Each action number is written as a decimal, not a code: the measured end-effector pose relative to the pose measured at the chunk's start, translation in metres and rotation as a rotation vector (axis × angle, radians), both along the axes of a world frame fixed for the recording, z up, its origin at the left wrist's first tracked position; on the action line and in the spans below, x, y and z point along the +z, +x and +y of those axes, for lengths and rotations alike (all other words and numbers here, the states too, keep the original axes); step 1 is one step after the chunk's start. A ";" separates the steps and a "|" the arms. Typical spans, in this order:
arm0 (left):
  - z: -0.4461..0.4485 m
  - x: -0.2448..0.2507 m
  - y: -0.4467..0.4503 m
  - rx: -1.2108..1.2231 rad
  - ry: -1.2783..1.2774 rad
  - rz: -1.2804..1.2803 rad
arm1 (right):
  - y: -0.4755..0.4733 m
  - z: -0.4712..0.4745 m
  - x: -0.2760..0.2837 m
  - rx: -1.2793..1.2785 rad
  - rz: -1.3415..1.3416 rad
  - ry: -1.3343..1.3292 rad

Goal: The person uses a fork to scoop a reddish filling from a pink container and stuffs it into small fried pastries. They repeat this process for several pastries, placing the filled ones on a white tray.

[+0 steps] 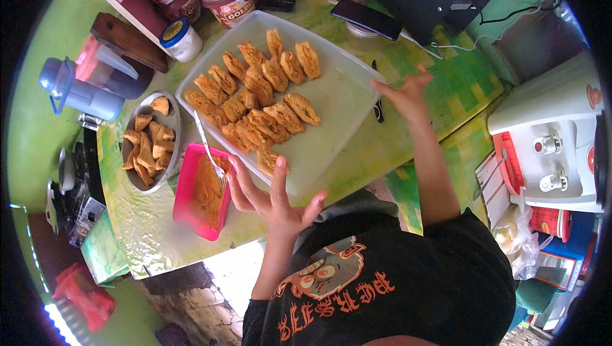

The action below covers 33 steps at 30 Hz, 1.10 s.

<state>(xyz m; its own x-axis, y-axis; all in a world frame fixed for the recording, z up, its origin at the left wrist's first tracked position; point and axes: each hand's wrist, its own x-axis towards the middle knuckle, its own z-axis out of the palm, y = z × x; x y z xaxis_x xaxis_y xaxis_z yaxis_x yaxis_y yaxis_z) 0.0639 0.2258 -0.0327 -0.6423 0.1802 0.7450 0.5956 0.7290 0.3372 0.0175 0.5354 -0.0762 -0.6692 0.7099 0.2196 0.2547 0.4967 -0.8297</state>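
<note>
My left hand (pixel 273 205) is spread in the air by the near-left edge of a translucent plastic tray (pixel 330 152), holding nothing. Its fingertips are close to a fork (pixel 206 143), whose tines point into a pink plastic container (pixel 180 202) of orange-brown filling (pixel 204 198). Rows of fried tofu pieces with filling showing (pixel 258 85) stand in the tray. At the tray's right corner is my right hand (pixel 411 92), fingers apart; its thumb is at the rim, but contact is unclear. Further left, an oval bowl (pixel 178 143) holds several plain fried pieces (pixel 147 147).
A phone (pixel 367 18) with a cable rests on a round container at the back. A dark slim object (pixel 378 109) lies beside the tray. Left are a blue-lidded jar (pixel 181 42), a pitcher (pixel 110 69) and a blue flask (pixel 79 90). A water dispenser (pixel 540 107) stands at right.
</note>
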 end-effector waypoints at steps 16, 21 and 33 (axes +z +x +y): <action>-0.005 -0.012 -0.013 0.086 -0.135 0.046 | 0.020 0.018 0.027 0.202 -0.078 -0.494; -0.008 -0.017 -0.014 0.086 -0.099 0.076 | 0.011 -0.014 0.075 0.269 0.358 -0.513; -0.034 -0.011 -0.008 0.165 0.016 0.122 | -0.146 0.054 0.066 0.424 0.222 0.447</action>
